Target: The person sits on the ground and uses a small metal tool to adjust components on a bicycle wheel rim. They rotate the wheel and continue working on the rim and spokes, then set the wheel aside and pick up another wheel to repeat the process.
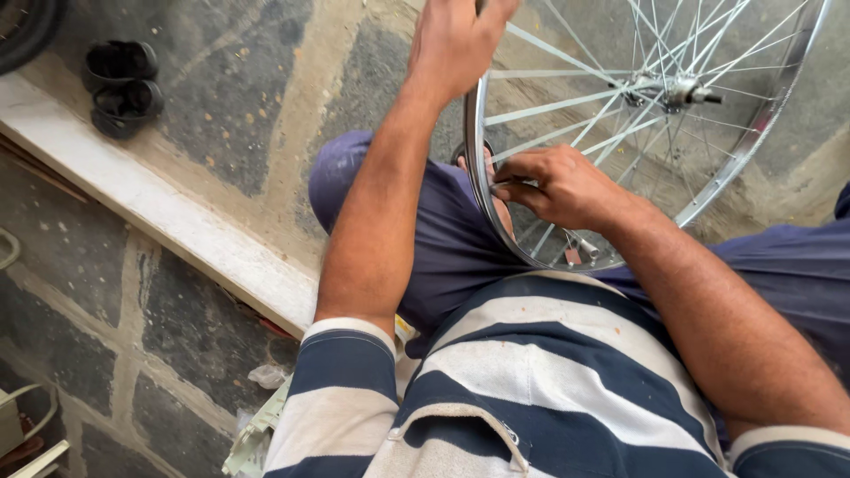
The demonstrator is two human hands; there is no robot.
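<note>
A bare silver bicycle wheel rim (760,124) with thin spokes and a hub (680,91) stands upright in front of me, its lower edge against my lap. My left hand (456,44) grips the rim at its upper left, near the top of the view. My right hand (558,186) pinches something small at the rim's inner side, lower left, where a spoke meets it; what it holds is too small to tell. My knee in dark blue trousers (341,173) lies behind the wheel.
A pale stone ledge (150,199) runs diagonally at left, above a dark stone block floor (97,292). A pair of black sandals (122,87) rests beyond the ledge. Pale plastic scraps (257,434) lie by my left side.
</note>
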